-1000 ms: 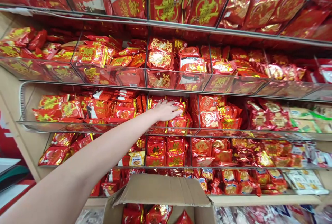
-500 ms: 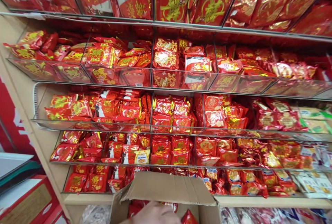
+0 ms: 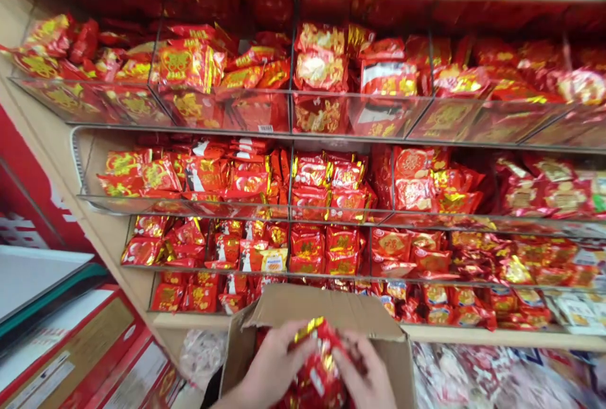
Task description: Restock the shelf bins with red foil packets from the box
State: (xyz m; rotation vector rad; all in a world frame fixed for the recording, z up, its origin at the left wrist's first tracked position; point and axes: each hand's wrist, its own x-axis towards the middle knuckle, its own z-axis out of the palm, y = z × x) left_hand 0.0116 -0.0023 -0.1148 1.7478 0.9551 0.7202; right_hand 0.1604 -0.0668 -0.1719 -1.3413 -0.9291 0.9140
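Glass-fronted shelves point(image 3: 331, 139) across the upper frame stand filled with red-and-gold packets point(image 3: 310, 204); the cardboard carton point(image 3: 326, 308) below holds more. Left hand point(image 3: 274, 365) and right hand point(image 3: 364, 377) pinch one foil packet point(image 3: 319, 365) between curled fingers.

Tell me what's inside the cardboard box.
Red-and-gold foil packets show, one held between the left hand and right hand; these cover the floor of the cardboard box.

From my remote station I count one left hand point(image 3: 272, 365), one right hand point(image 3: 364, 377), one red foil packet point(image 3: 319, 365) held between them and one cardboard box point(image 3: 326, 311). The display rack point(image 3: 303, 137) has five tiers. The shelved packets point(image 3: 310, 172) are too many to count.
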